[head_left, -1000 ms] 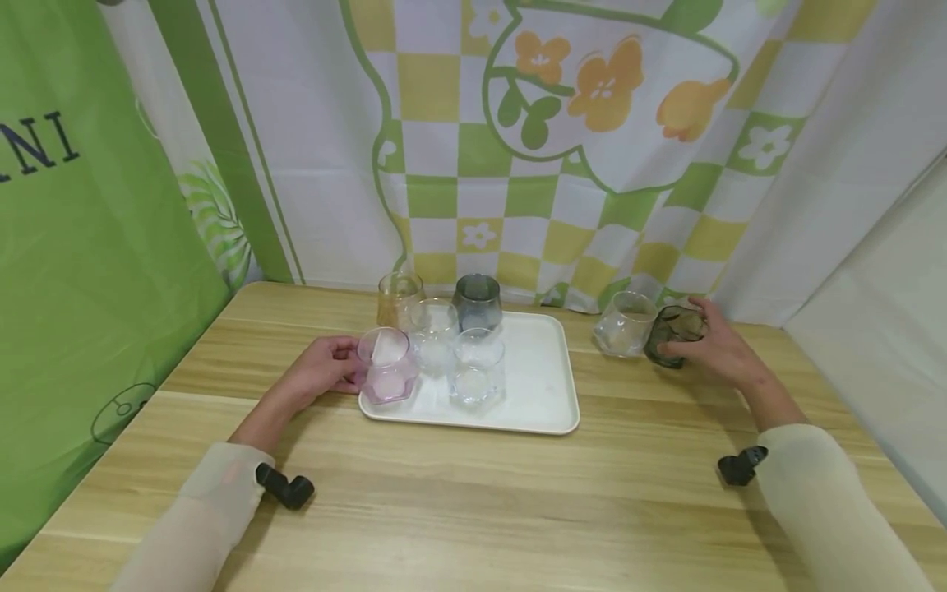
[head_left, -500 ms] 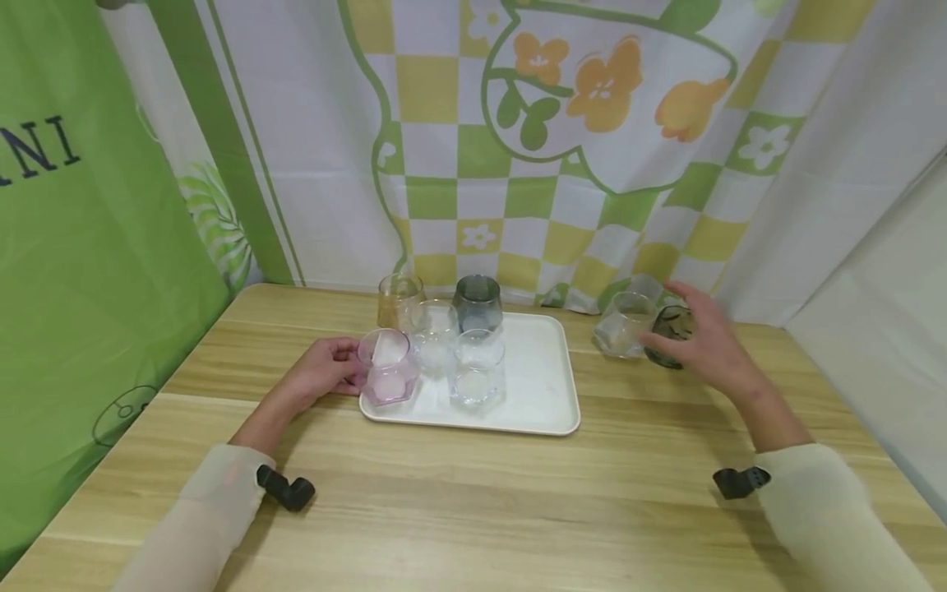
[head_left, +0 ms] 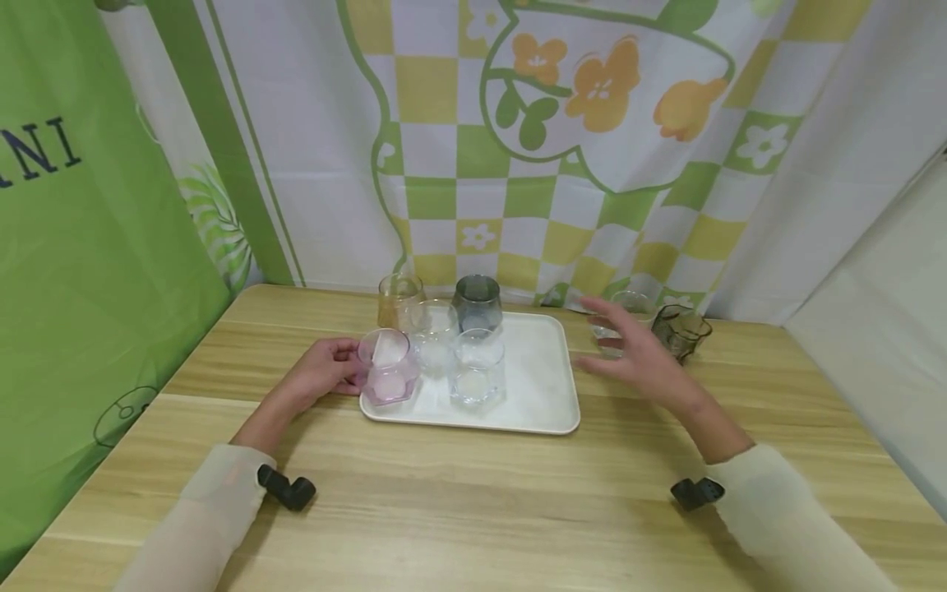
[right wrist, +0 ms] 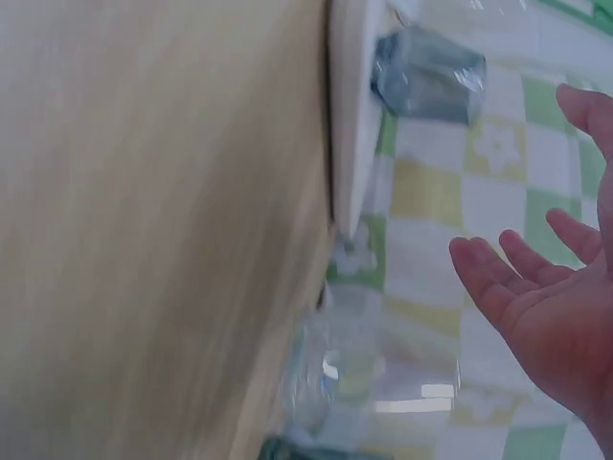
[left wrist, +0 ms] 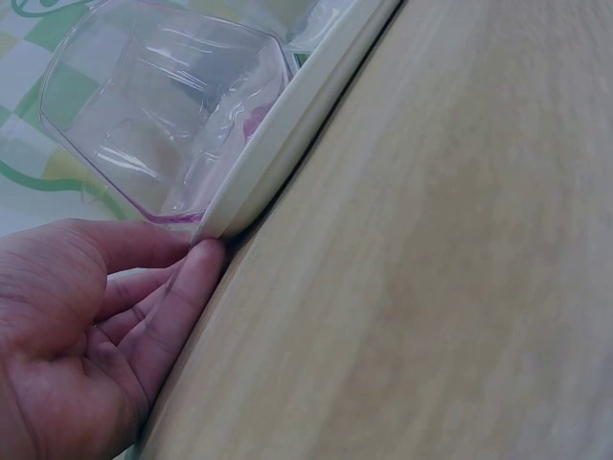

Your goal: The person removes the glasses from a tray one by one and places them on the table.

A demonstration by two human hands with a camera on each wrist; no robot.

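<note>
My left hand (head_left: 325,367) pinches the left edge of a white tray (head_left: 540,370) between thumb and fingers; the tray's rim (left wrist: 278,144) shows this in the left wrist view. Just beside those fingers stands a pink glass (head_left: 388,382) on the tray. With it are two clear glasses, one in front (head_left: 477,374) and one behind (head_left: 432,341), an amber glass (head_left: 398,306) and a grey-blue glass (head_left: 477,300). My right hand (head_left: 644,358) hovers with spread fingers, holding nothing. It partly hides a clear glass (head_left: 635,306); a dark, wavy-rimmed glass (head_left: 682,333) stands to its right.
The wooden table (head_left: 473,493) ends at the back against a patterned curtain (head_left: 481,197). A green cloth (head_left: 111,247) hangs on the left. The tray's right part bears no glass.
My right hand has let go of the dark glass and moved left, past the clear glass, toward the tray. The dark glass stays behind. My left hand has not visibly moved.
</note>
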